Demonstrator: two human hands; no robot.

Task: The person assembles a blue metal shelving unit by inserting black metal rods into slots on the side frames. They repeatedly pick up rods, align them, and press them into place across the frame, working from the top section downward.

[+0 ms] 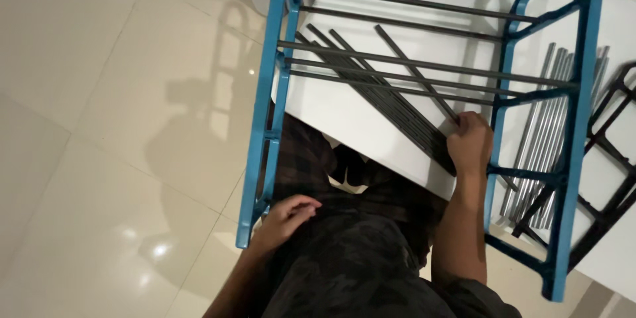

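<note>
A blue rack with two plastic side frames, the left one (268, 103) and the right one (575, 126), joined by dark metal rods (411, 61), stands over a white table (344, 116). My left hand (286, 217) rests against the bottom of the left side frame, fingers curled on it. My right hand (469, 142) is closed on the end of a dark rod (414, 73) from a bundle of dark rods (371, 89) lying diagonally on the table.
Several silver rods (540, 132) lie on the table under the right side frame. A black plastic side frame (613, 159) lies at the far right. Glossy cream floor tiles (119, 126) fill the left. My lap in dark clothing is below.
</note>
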